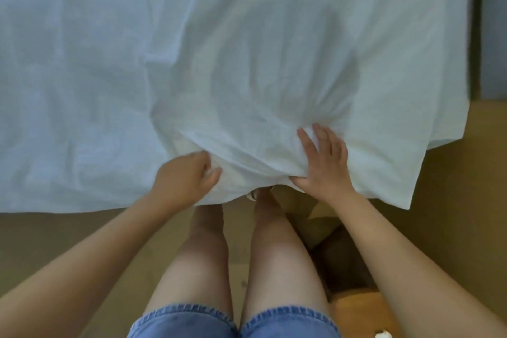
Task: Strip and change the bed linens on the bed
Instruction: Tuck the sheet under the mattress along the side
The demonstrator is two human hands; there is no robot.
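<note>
The big pale blue-white cloth sheet (109,63) is one plain colour all over, with a soft grey shadow patch (288,57) near its middle. The flat wooden floor (55,241) is yellow-brown, and it turns orange-brown at the bottom right. The short denim shorts (288,321) are blue with a paler stitched hem. A tall grey strip (493,22) runs down the right edge. The small shoe tip (253,195) is white.
</note>
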